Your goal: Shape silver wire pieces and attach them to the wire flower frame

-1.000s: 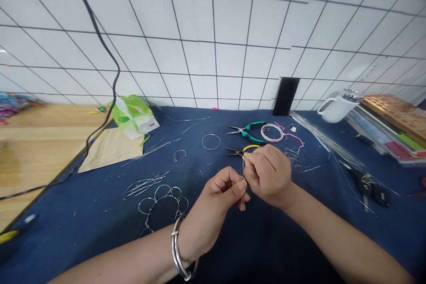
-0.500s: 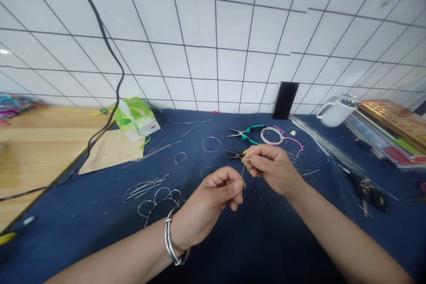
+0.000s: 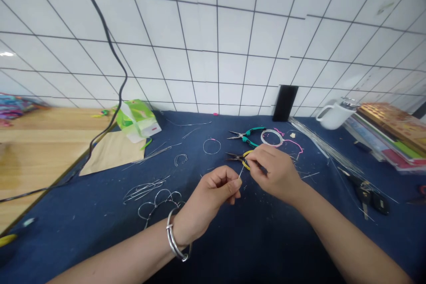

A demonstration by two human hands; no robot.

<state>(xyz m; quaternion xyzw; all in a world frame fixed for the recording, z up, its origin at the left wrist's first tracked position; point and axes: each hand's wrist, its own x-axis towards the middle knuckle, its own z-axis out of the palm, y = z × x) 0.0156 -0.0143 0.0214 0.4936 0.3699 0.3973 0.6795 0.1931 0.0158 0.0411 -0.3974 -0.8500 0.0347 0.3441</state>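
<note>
A thin piece of wire (image 3: pixel 241 171) runs between my two hands above the dark blue cloth. My left hand (image 3: pixel 221 191) pinches its lower part between thumb and fingers. At the upper end, my right hand (image 3: pixel 271 171) is closed round the wire, its fingertips partly hidden. Just behind my right hand lie yellow-handled pliers (image 3: pixel 237 156), partly covered by it. Teal-handled pliers (image 3: pixel 244 134) rest farther back, beside a white ring-shaped dish (image 3: pixel 272 138). A wire hoop (image 3: pixel 212 146) with a pink bit lies left of the pliers. Near my left wrist is a looped wire piece (image 3: pixel 163 199).
Bent wires (image 3: pixel 143 189) and a small wire coil (image 3: pixel 180 159) lie to the left. Long straight wires (image 3: pixel 319 146), keys (image 3: pixel 366 197), a white mug (image 3: pixel 336 114) and stacked books (image 3: pixel 396 135) occupy the right. A black block (image 3: pixel 285 103) leans against the tiled wall.
My right hand has turned over, its back now facing up and its fingers pointing down. The bent wire end seen before is now hidden in it. My left hand has barely moved.
</note>
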